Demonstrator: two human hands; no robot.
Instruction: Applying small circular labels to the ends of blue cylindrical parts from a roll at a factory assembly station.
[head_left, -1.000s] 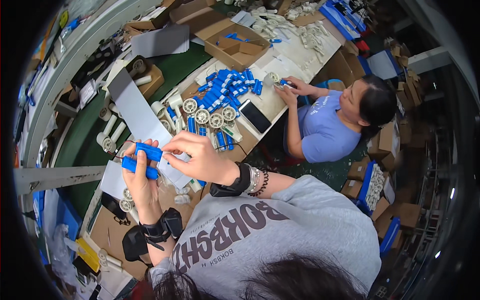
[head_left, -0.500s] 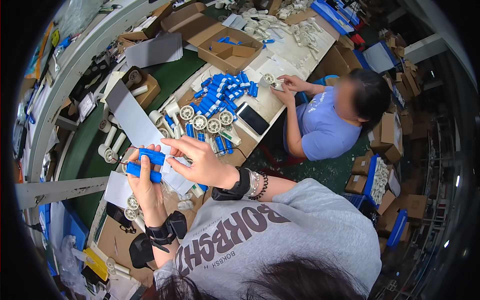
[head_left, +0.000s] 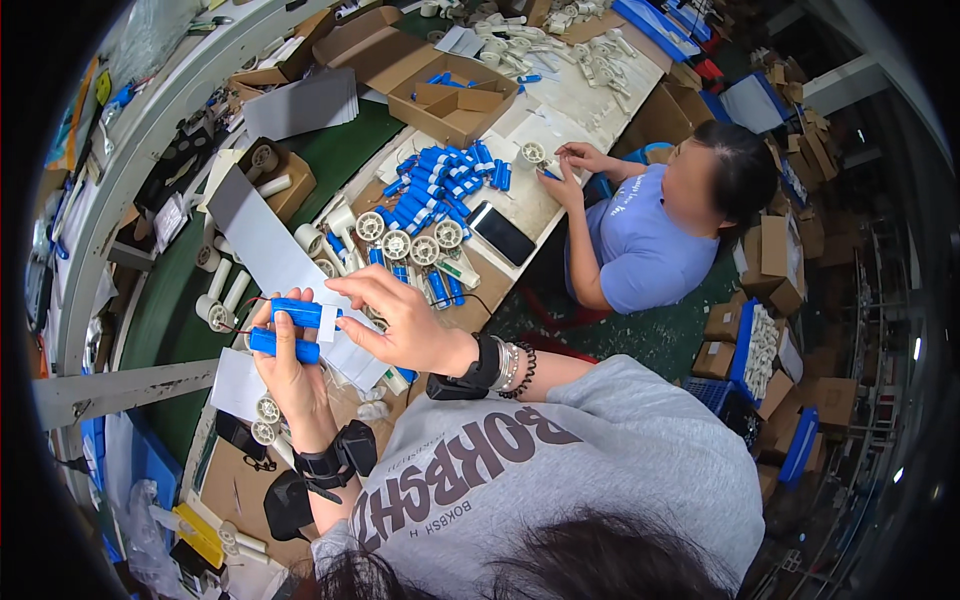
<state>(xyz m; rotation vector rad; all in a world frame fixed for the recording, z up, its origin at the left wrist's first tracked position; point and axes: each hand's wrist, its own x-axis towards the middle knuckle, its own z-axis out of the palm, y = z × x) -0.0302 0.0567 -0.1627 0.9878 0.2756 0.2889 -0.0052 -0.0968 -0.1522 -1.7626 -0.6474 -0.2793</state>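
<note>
My left hand (head_left: 290, 375) holds two blue cylindrical batteries side by side, with thin red wires at their left ends. The thumb lies across the upper battery (head_left: 295, 313) and the lower battery (head_left: 285, 346). A small white label (head_left: 328, 323) sits on the right end of the upper one, its lower edge hanging past the battery. My right hand (head_left: 400, 325) is close by, thumb tip at the label's edge, index finger stretched above it and apart from the thumb. White paper sheets (head_left: 350, 355) lie beneath the hands.
Beyond my hands are a heap of blue batteries (head_left: 430, 190), white spoked round parts (head_left: 397, 245) and a black-screened phone (head_left: 502, 234). A divided cardboard box (head_left: 455, 110) stands farther back. A co-worker (head_left: 640, 235) in blue sits at right, handling a white part. A metal bar (head_left: 130, 390) juts in from the left.
The white label now shows plainly on the upper battery's end, where it did not stand out before. Both hands stay nearly in place; the whole view has shifted slightly.
</note>
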